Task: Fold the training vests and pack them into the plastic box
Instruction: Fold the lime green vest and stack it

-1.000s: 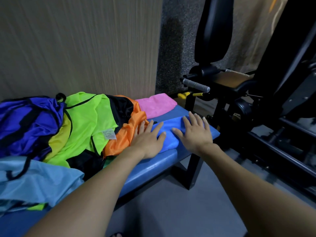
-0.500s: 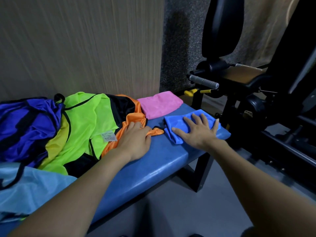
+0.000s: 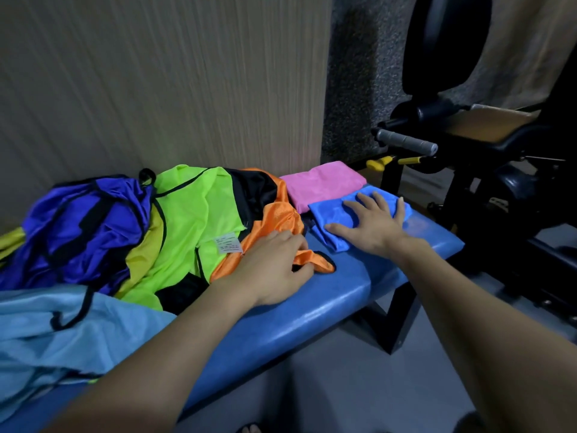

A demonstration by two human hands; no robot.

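A folded blue vest [image 3: 331, 212] lies at the right end of the blue bench [image 3: 327, 301]. My right hand [image 3: 371, 226] lies flat on it with fingers spread. Just behind it sits a folded pink vest [image 3: 321, 185]. An orange vest [image 3: 278, 226] with black trim lies crumpled to the left. My left hand [image 3: 274, 270] grips its lower edge, fingers curled into the fabric. Left of that is a heap of unfolded vests: neon green [image 3: 193, 220], purple [image 3: 84, 226], and light blue [image 3: 62, 332]. No plastic box is in view.
A ribbed wall panel [image 3: 156, 89] stands close behind the bench. A black gym machine with a grey handle [image 3: 406, 142] and a yellow pin [image 3: 379, 162] stands to the right of the bench end. Grey floor [image 3: 343, 395] lies in front.
My left hand left the blue vest, moved left and took hold of the orange vest's edge. My right hand slid the folded blue vest toward the bench's right end, next to the pink one.
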